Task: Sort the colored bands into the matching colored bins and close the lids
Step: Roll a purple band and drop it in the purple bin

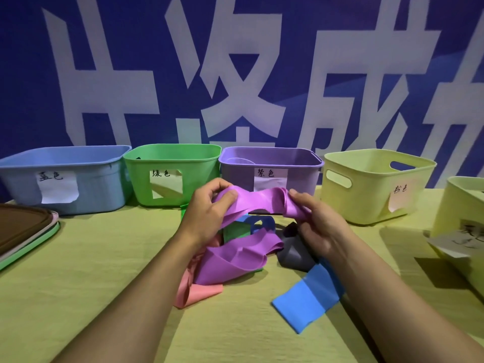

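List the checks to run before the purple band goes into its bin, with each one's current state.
1. Both hands grip the purple band: left hand, right hand, purple band: ok.
2. Purple bin open, no lid: ok.
3. Band lifted free of the pile: not ok, its lower loop lies among the pink band and grey band.
4. Bin empty: cannot tell.
5. Lids stacked at left: ok.
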A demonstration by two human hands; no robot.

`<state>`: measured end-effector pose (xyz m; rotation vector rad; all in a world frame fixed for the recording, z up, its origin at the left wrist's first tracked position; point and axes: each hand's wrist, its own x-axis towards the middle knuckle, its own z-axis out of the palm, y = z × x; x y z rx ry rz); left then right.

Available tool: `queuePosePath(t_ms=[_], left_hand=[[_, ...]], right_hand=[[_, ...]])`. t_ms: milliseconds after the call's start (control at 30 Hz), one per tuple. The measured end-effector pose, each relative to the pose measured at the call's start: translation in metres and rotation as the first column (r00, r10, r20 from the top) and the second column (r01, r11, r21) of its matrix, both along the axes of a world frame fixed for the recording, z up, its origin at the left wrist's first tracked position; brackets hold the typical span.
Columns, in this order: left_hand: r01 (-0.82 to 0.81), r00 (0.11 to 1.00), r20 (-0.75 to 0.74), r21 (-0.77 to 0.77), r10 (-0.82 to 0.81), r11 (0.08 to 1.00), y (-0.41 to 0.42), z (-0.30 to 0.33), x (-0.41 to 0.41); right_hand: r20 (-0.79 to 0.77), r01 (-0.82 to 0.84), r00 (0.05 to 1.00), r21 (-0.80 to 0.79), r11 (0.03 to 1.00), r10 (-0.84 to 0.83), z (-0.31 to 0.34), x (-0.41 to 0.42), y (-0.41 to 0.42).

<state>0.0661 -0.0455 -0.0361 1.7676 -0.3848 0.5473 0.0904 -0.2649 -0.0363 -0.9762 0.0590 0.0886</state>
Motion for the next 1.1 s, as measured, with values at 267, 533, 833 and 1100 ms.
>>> queuePosePath(t_ms=[267,533,833,1100], left_hand=[[-0.127,0.990,-0.071,-0.119,0.119,0.985,0.006,-0.003,0.007],[0.060,0.980,-0.189,-0.003,-0.060,0.998,-0.004,0.000,0.002],[0.109,0.973,-0.219,0.175,-0.069,0.978,-0.007,-0.005,-0.001],[-0.157,0.941,0.333,0.287,0.055,0.945,-0.021,0.012,-0.015]], right_hand=[[-0.010,0.008,1.000,0.257,0.966,-0.005,0.013,-0.009,-0.010],[0.235,0.131,0.949,0.310,0.942,-0.210,0.018,-0.003,-0.013],[0.350,0.325,0.872,0.114,0.939,-0.344,0.011,-0.005,-0.012],[0.432,0.230,0.878,-0.005,0.973,-0.205,0.016,-0.023,0.007]])
